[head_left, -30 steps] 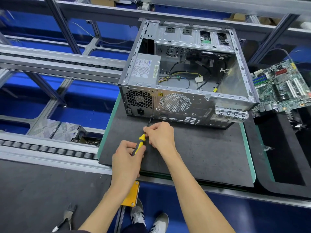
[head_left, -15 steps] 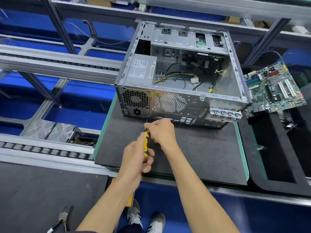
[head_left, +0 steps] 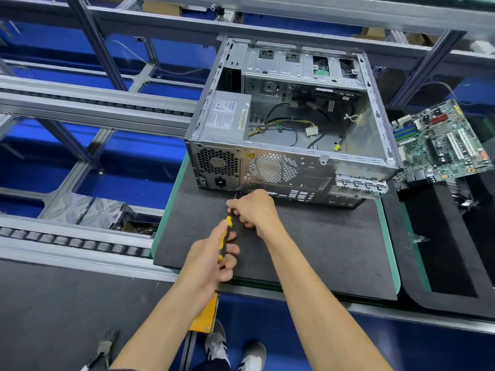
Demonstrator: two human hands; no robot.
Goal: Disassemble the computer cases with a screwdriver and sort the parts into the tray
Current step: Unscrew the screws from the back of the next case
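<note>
An open grey computer case (head_left: 289, 162) lies on its side on a black mat (head_left: 321, 253), its rear panel facing me, with a power supply (head_left: 227, 116) and loose cables inside. My left hand (head_left: 211, 261) grips the yellow-and-black handle of a screwdriver (head_left: 225, 236). My right hand (head_left: 251, 210) pinches the shaft near the tip, which points at the bottom edge of the rear panel below the power socket. The tip itself is hidden by my fingers.
A green motherboard (head_left: 439, 145) lies to the right of the case, over a black tray (head_left: 455, 263). Roller conveyor rails (head_left: 80, 245) run on the left, with a box of small parts (head_left: 139, 228) under them. Pliers (head_left: 105, 349) lie on the grey surface at lower left.
My left hand has closed further round the handle and turned it, with the fingers shifting. The right hand stays on the shaft at the case's rear panel.
</note>
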